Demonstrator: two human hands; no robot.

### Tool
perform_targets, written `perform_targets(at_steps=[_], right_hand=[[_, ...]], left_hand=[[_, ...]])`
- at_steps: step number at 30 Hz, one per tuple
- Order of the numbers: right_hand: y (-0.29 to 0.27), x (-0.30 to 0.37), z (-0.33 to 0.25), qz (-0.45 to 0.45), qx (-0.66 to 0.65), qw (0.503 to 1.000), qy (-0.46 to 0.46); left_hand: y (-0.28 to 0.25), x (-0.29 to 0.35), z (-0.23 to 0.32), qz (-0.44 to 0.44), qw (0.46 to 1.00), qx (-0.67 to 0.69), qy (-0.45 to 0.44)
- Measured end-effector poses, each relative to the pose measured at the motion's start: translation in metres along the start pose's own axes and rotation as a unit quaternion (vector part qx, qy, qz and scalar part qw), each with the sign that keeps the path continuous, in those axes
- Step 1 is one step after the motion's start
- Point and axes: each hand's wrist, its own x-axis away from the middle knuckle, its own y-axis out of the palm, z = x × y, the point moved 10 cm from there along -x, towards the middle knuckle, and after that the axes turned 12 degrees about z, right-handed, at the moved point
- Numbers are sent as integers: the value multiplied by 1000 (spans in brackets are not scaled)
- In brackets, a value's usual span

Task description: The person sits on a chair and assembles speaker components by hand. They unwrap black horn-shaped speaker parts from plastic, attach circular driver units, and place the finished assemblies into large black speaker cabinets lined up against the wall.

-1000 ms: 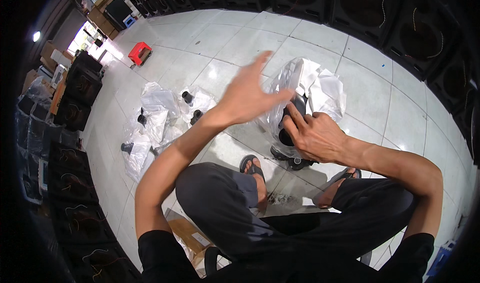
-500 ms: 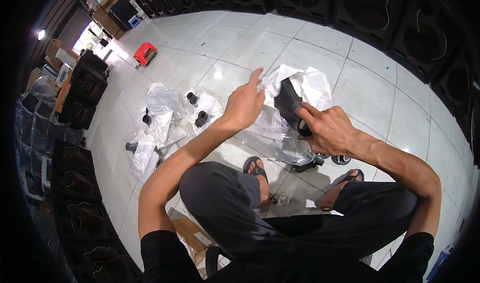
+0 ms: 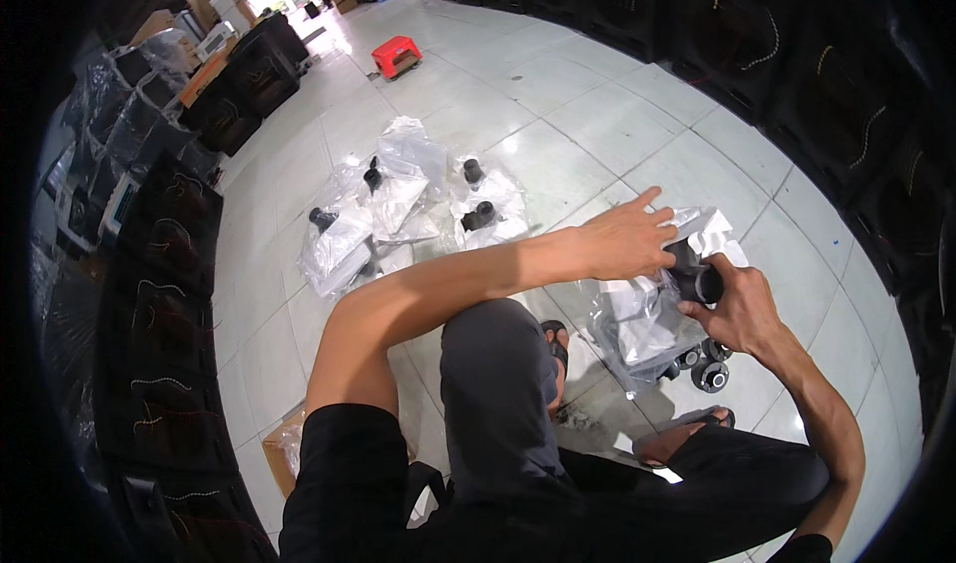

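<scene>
A black speaker horn (image 3: 705, 284) with a round neck lies tilted on the floor to the right of my knee, partly in white wrapping (image 3: 719, 232). My right hand (image 3: 745, 309) grips its neck between thumb and fingers. My left hand (image 3: 629, 244) reaches across from the left, fingers spread, its tips at the far side of the horn; whether they touch it I cannot tell. Crumpled clear plastic and white sheet (image 3: 642, 339) lie on the near side. Beside them sit several small black round parts with shiny centres (image 3: 710, 376).
Several bagged pieces with black necks (image 3: 398, 195) lie left of centre. A red stool (image 3: 396, 55) stands further off. Black speaker cabinets with loose wires line the left side (image 3: 169, 314) and far right (image 3: 737, 40). A cardboard box (image 3: 281, 453) is at lower left.
The view has swung, shifting the scene rightward. The horn has been lowered and its neck turned toward me. My left hand has come over to it; my right hand keeps its grip.
</scene>
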Motion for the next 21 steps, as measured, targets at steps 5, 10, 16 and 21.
perform_targets(at_steps=[5, 10, 16, 21], right_hand=[[4, -4, 20, -30, -82, 996, 28], [21, 0, 27, -114, -211, 960, 142], [26, -6, 38, -90, -281, 937, 187], [11, -10, 39, -45, -265, 946, 179]], left_hand=[[-28, 5, 17, 59, 994, 63, 67], [-27, 5, 29, 29, 975, 221, 23], [2, 10, 37, -17, 967, 249, 43], [15, 5, 35, -49, 961, 272, 21]])
